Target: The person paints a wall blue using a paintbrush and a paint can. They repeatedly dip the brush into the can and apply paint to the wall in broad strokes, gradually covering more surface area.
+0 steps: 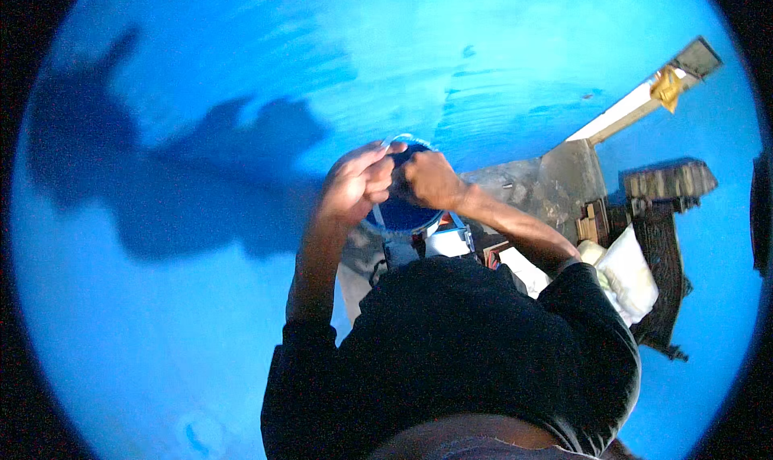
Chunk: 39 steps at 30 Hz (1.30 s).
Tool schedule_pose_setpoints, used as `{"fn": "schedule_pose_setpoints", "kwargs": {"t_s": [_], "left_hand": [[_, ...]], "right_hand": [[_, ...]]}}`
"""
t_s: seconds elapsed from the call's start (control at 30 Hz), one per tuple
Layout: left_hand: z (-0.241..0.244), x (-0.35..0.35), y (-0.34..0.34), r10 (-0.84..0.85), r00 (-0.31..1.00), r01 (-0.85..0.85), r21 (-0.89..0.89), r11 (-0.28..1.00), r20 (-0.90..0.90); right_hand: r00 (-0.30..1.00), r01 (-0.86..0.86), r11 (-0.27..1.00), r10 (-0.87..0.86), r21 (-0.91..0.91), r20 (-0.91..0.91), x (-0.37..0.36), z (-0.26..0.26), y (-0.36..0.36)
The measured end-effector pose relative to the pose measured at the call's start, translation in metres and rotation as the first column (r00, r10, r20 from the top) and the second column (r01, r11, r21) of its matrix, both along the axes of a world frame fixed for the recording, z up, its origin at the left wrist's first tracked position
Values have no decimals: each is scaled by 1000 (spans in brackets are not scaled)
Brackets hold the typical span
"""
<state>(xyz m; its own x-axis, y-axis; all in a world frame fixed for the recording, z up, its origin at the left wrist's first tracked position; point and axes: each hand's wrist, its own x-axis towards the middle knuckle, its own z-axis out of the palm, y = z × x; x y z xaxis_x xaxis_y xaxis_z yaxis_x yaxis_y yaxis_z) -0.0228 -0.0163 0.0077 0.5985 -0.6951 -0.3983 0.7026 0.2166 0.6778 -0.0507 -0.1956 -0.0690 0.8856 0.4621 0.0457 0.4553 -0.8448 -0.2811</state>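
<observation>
A round bucket (407, 216) with dark blue paint inside hangs in front of my chest, close to the blue wall (392, 49). My left hand (361, 181) is closed around the bucket's thin pale handle (398, 137) at its left side. Over the bucket's mouth, my right hand (432, 179) is curled into a fist and blurred. Whatever may be inside those fingers is hidden from me. Broad, streaky brush marks in darker and lighter blue cover the wall above the bucket.
Below the bucket stands a white container (448, 242). To the right are a dark carved wooden headboard (655, 272), white pillows (628, 276) and a bare grey patch (567, 176). A yellow cloth (667, 89) hangs at a bright narrow opening (622, 111). My shadow falls across the left wall.
</observation>
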Motion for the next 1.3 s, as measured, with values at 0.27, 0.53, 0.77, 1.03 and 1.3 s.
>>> {"fn": "schedule_pose_setpoints", "kwargs": {"t_s": [0.27, 0.53, 0.77, 1.03, 1.3], "left_hand": [[-4, 0, 0, -5, 992, -8, -103, 995, -125], [1, -2, -16, 45, 997, -48, -54, 997, -55], [0, -7, -17, 29, 999, -31, -52, 998, -36], [-15, -6, -12, -13, 999, 13, 2, 1000, -46], [-37, 7, -11, 1, 999, -6, -123, 992, -35]], "right_hand": [[966, 51, 959, -118, 277, 231, -38, 54, -29], [953, 250, 770, -303, 587, -9, -50, 49, -36], [948, 283, 688, -304, 668, -88, -47, 39, -30], [951, 47, 966, -121, 254, 285, -38, -16, -46], [862, 214, 732, -453, 647, 227, -53, 10, -47]]}}
